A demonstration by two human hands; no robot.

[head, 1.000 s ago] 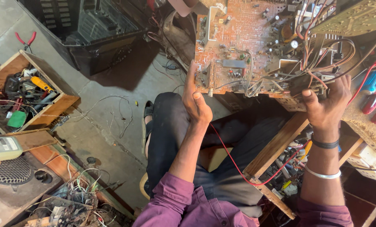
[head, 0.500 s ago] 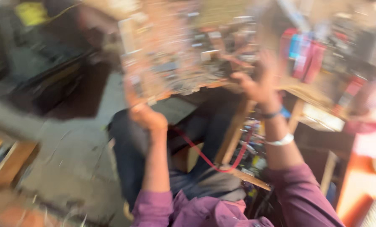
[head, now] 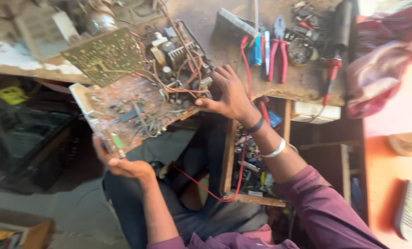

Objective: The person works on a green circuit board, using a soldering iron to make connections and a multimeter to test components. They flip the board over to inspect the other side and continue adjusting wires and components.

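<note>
step: circuit board [head: 137, 110] held tilted off desk [head: 307, 87] edge | left hand [head: 123, 163] grip clenched on lower corner | right hand [head: 231, 94] grip clasping upper-right edge | advice: both edges kept supported, red wire [head: 201, 184] below grips kept slack

you had a brown circuit board [head: 137, 108], crowded with parts and wires, tilted off the bench edge.
</note>
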